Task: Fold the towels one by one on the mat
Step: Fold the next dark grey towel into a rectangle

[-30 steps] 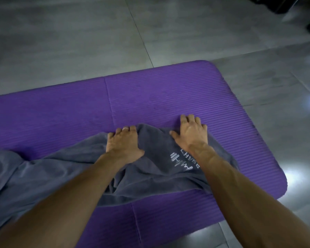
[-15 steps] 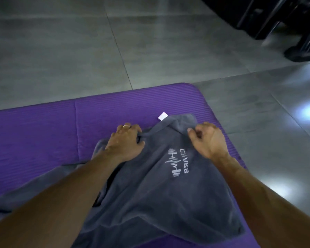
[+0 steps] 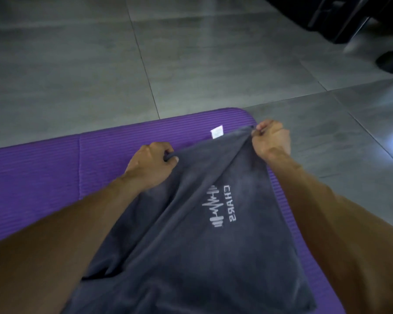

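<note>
Hands (image 3: 213,152) pinch grey towel's (image 3: 213,257) far edge over mat (image 3: 43,173)

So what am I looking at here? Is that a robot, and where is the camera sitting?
No robot here: these are a person's two bare arms, filmed by a wide-angle camera worn on the head, looking forward and down. A purple mat lies on a grey tiled floor. On the mat is a grey towel with a white logo and a small white tag. The left hand and the right hand each pinch the towel's far edge, lifting it taut between them. Some dark, blurred equipment stands at top right.
</note>
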The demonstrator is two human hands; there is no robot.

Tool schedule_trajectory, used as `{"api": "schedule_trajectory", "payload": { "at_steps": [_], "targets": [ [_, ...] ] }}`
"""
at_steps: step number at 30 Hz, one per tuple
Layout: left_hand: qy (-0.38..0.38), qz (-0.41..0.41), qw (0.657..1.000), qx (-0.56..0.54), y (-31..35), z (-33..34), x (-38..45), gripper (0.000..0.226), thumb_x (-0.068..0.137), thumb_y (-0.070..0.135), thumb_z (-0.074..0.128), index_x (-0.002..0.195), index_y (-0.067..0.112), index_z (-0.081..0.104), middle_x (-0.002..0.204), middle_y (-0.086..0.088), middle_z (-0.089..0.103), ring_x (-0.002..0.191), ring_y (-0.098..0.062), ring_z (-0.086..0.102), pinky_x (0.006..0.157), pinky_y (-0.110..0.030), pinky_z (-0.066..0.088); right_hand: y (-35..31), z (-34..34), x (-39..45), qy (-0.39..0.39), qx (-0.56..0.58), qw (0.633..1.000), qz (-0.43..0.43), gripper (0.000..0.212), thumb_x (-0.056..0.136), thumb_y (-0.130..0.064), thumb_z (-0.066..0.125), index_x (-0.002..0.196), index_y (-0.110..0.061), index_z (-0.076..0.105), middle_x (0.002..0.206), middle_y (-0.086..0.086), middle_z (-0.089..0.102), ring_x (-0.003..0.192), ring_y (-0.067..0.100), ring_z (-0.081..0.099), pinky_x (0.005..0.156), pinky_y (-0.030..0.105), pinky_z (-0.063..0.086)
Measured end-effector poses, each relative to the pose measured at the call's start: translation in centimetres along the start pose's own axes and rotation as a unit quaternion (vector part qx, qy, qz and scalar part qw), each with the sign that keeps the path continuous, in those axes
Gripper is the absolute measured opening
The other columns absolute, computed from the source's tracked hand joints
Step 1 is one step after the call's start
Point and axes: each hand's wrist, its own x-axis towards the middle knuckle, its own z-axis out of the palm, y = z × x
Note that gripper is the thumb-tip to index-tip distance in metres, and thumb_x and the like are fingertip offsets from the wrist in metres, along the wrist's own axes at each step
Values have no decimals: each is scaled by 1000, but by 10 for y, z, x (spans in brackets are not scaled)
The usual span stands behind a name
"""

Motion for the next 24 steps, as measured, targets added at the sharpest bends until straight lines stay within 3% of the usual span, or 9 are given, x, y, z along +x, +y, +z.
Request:
{"api": "schedule_trajectory", "payload": {
  "at_steps": [4,7,9,11,14,17,21,24],
  "targets": [
    [40,-32,998,47,23,-6,34,17,92,33,55,103,20,60,105,-10,64,99,-33,59,81,-38,49,-5,-5,38,-23,-4,1000,-16,2,90,-25,61,92,-24,61,116,8,66,113,28,60,95,29,45],
    [38,-28,991,125,36,-1,34,40,91,30,56,129,16,51,126,-14,52,116,-34,50,96,-45,44,0,-4,40,-155,-6,988,-17,40,90,-21,64,128,-15,57,133,8,58,123,26,55,106,30,41],
    [25,25,988,150,39,10,13,49,89,31,58,134,15,48,131,-13,47,121,-33,45,99,-47,40,12,-6,21,-193,15,981,-17,51,89,-21,66,137,-12,50,133,7,59,122,24,55,107,31,40],
    [8,100,988,117,37,26,-23,47,87,30,61,131,16,52,130,-10,49,120,-31,46,101,-47,40,31,-14,-10,-165,37,985,-29,41,88,-19,67,127,-11,57,119,8,66,112,23,62,103,32,44],
    [28,220,969,106,31,52,-89,37,75,28,62,111,18,65,113,-3,59,105,-27,56,89,-40,45,69,-34,-69,-130,51,989,-53,28,85,-12,68,112,-7,65,107,11,70,98,22,66,95,34,49],
    [-14,292,949,118,25,74,-153,32,72,40,56,98,26,67,104,6,59,99,-16,55,82,-32,45,108,-58,-129,-110,-52,990,-73,32,83,-17,68,114,-10,64,110,13,67,103,30,62,93,36,47],
    [-88,319,926,181,20,90,-196,53,68,65,47,100,27,66,104,7,57,104,-16,52,81,-34,49,152,-85,-198,-59,-120,991,-11,26,84,-27,67,106,-14,64,98,11,65,97,33,59,81,33,45],
    [-90,332,915,213,27,91,-204,43,71,55,66,97,21,67,103,0,60,102,-22,55,80,-39,49,166,-89,-229,-75,-111,990,48,23,87,-34,64,99,-14,65,87,7,70,87,26,64,75,31,46]
  ]
}}
